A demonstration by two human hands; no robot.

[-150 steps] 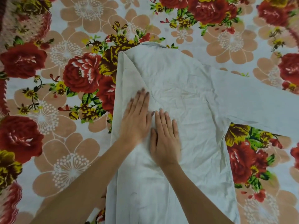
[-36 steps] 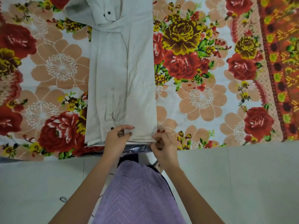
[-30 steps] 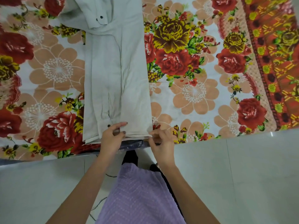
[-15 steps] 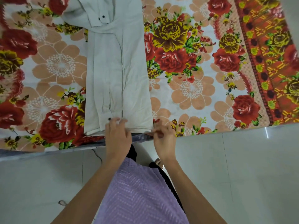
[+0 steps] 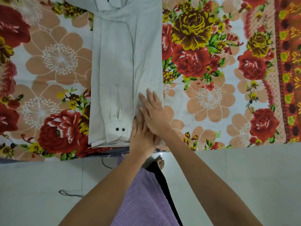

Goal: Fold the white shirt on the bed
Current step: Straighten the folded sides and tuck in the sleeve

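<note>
My left hand (image 5: 141, 136) and right hand (image 5: 154, 111) lie flat, fingers straight (partly overlapping), on the white shirt (image 5: 114, 62); uneven pressing could drag its folded layers off the bed (image 5: 210, 98).

The white fabric shirt (image 5: 117, 62) lies flat on the bed (image 5: 211, 101) (red-and-peach floral sheet), folded into a long narrow strip that runs from the near edge away to the far side. A sleeve lies lengthwise on top, its two-button cuff (image 5: 119, 130) near the hem.
</note>
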